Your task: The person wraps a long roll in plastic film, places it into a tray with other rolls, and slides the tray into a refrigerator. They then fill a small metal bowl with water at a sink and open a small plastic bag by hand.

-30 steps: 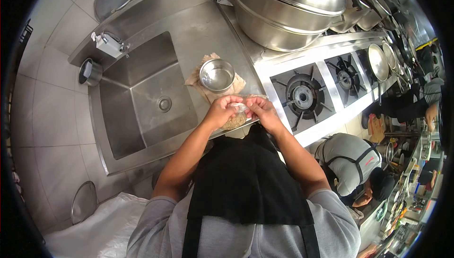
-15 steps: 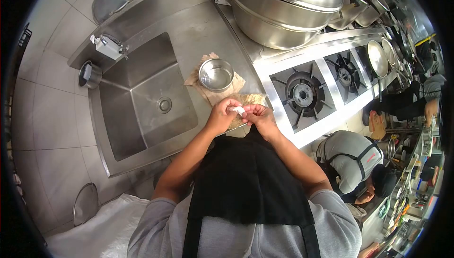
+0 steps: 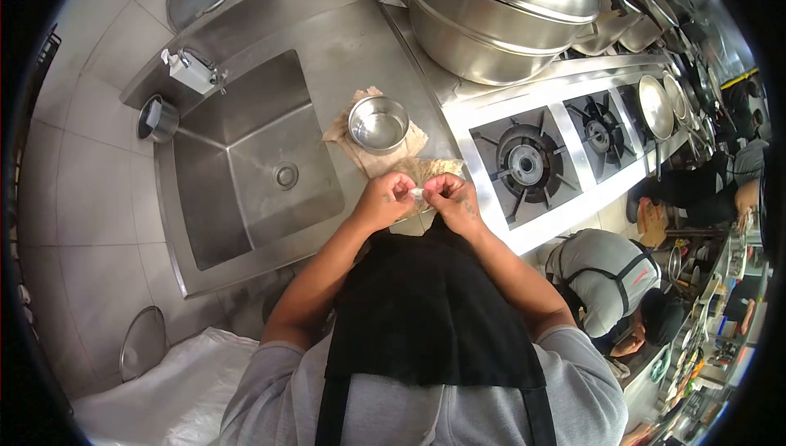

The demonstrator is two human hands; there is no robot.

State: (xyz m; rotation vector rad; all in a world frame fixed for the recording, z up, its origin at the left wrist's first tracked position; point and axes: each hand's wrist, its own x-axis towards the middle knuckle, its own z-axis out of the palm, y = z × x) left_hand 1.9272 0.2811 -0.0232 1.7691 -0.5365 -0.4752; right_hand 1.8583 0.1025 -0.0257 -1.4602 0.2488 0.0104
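Between my two hands is a small white piece, perhaps twisted paper or plastic (image 3: 417, 192), close to the counter's front edge. My left hand (image 3: 386, 200) pinches one end of it. The other end is between the thumb and fingers of my right hand (image 3: 452, 198). Just beyond my fingers lies a clear bag with pale yellowish contents (image 3: 432, 169), partly covered by my hands. A round metal bowl (image 3: 378, 124) rests on a crumpled brown cloth or paper (image 3: 340, 131) behind the bag.
A steel sink (image 3: 246, 176) is on the left, with a faucet (image 3: 196, 65). Gas burners (image 3: 524, 164) line the right, below a large steamer pot (image 3: 499, 29). A bent-over co-worker (image 3: 602, 274) is at the lower right; another person (image 3: 696, 188) stands farther right.
My fingers have shifted on the white piece, which now shows less between them. The view has moved slightly.
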